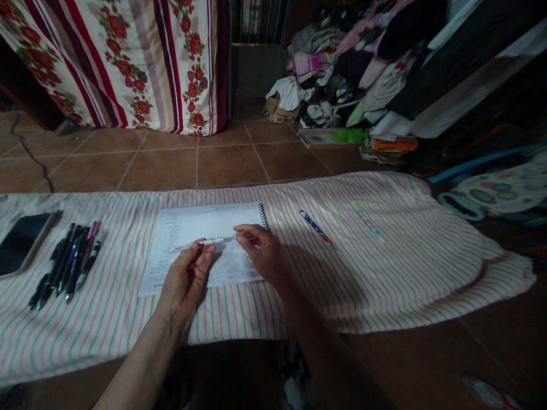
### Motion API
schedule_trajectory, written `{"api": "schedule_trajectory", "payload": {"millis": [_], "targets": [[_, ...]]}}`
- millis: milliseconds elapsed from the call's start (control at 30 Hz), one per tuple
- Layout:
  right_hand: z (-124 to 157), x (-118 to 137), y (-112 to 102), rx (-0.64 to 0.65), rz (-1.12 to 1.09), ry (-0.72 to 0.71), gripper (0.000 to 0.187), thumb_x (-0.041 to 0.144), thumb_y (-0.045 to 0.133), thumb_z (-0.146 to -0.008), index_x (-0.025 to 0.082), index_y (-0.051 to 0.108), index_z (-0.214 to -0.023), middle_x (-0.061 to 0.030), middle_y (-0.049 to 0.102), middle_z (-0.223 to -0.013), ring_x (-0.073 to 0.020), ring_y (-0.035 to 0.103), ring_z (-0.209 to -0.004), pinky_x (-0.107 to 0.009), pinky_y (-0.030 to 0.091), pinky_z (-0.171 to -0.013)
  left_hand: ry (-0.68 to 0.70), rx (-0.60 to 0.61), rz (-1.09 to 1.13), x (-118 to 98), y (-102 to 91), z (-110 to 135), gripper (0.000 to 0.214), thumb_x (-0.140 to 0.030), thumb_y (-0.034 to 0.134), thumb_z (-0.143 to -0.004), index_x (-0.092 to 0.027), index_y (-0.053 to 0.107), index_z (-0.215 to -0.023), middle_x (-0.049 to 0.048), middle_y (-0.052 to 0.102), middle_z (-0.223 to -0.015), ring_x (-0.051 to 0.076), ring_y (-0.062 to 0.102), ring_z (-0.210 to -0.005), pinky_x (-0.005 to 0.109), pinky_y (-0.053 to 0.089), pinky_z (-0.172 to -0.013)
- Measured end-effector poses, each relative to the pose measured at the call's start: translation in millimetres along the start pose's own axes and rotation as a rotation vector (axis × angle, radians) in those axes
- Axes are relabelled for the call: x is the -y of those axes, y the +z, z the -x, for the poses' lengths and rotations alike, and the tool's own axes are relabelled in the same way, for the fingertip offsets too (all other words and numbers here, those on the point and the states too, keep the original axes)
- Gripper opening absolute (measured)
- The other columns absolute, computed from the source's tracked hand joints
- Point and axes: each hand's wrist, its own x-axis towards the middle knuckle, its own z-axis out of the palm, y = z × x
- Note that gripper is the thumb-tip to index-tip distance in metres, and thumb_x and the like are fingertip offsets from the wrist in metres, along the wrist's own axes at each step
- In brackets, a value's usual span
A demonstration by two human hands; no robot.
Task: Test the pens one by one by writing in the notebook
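Note:
My left hand point(188, 276) pinches a slim white pen point(213, 241) with reddish marks, held nearly level above a spiral notebook. At the pen's right-hand end, the fingers of my right hand point(262, 250) close around its thin tip; the exact part between them is too small to make out. Below both hands lies the notebook point(205, 219), its page open and its spiral binding on the right side. Printed lines run along the page's left and top, and faint scribbles show near its lower middle, partly covered by my hands.
A striped cloth point(384, 273) covers the low surface. To the left lie a phone point(23, 242) and several pens point(68, 262). A dark patterned strip point(317, 229) and a pale patterned strip point(367, 221) rest at the right. Heaped clothes point(342, 68) and a floral curtain point(141, 62) stand beyond.

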Motion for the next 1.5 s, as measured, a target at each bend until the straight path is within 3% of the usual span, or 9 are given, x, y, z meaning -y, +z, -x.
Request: {"api": "schedule_trajectory", "payload": {"millis": [267, 500, 667, 1133, 1300, 1500], "targets": [[-6, -10, -11, -0.049, -0.098, 0.097, 0.017, 0.028, 0.058, -0.077, 0.020, 0.068, -0.090, -0.0027, 0.068, -0.081, -0.0132, 0.063, -0.071, -0.025, 0.050, -0.065, -0.009, -0.064, 0.099, -5, 1.5, -1, 0.019, 0.000, 0.044, -0.085, -0.006, 0.060, -0.076, 0.0074, 0.066, -0.070, 0.012, 0.068, -0.064, 0.016, 0.057, -0.063], [-11, -19, -41, -0.328, -0.193, 0.257, 0.025, 0.035, 0.060, -0.073, 0.018, 0.067, -0.091, 0.0002, 0.063, -0.065, -0.0113, 0.056, -0.058, -0.024, 0.047, -0.056, -0.018, -0.068, 0.144, -11, -1.9, -4, 0.020, -0.004, 0.043, -0.087, -0.007, 0.060, -0.078, 0.0072, 0.066, -0.075, 0.011, 0.068, -0.068, 0.014, 0.056, -0.063], [-8, -22, -54, -0.417, -0.253, 0.309, 0.029, 0.039, 0.060, -0.072, 0.016, 0.066, -0.089, -0.0013, 0.062, -0.070, -0.0107, 0.055, -0.061, -0.025, 0.046, -0.058, -0.034, -0.059, 0.143, -14, -2.5, -4, 0.019, -0.008, 0.043, -0.088, -0.009, 0.061, -0.082, 0.0073, 0.066, -0.078, 0.010, 0.068, -0.069, 0.013, 0.056, -0.062], [-3, -20, -79, -0.522, -0.259, 0.349, 0.028, 0.037, 0.057, -0.073, 0.015, 0.066, -0.088, 0.0006, 0.058, -0.069, -0.0073, 0.050, -0.056, -0.022, 0.041, -0.054, 0.095, -0.099, 0.195, -46, -8.6, -1, 0.024, -0.015, 0.039, -0.091, -0.011, 0.059, -0.079, 0.0060, 0.064, -0.076, 0.007, 0.065, -0.065, 0.006, 0.052, -0.057], [-1, -19, -80, -0.479, -0.205, 0.389, 0.028, 0.036, 0.060, -0.070, 0.015, 0.067, -0.086, -0.0015, 0.062, -0.071, -0.0093, 0.053, -0.058, -0.024, 0.044, -0.057, 0.071, -0.107, 0.201, -45, -8.4, 5, 0.023, -0.011, 0.037, -0.091, -0.012, 0.058, -0.084, 0.0048, 0.065, -0.072, 0.008, 0.065, -0.062, 0.008, 0.054, -0.054], [-2, -21, -67, -0.392, -0.211, 0.386, 0.026, 0.034, 0.065, -0.066, 0.016, 0.068, -0.084, -0.0018, 0.063, -0.068, -0.0111, 0.054, -0.059, -0.027, 0.045, -0.058, 0.060, -0.069, 0.168, -30, -5.2, 0, 0.021, -0.006, 0.039, -0.089, -0.008, 0.059, -0.081, 0.0052, 0.065, -0.071, 0.008, 0.066, -0.064, 0.010, 0.055, -0.059]]}}
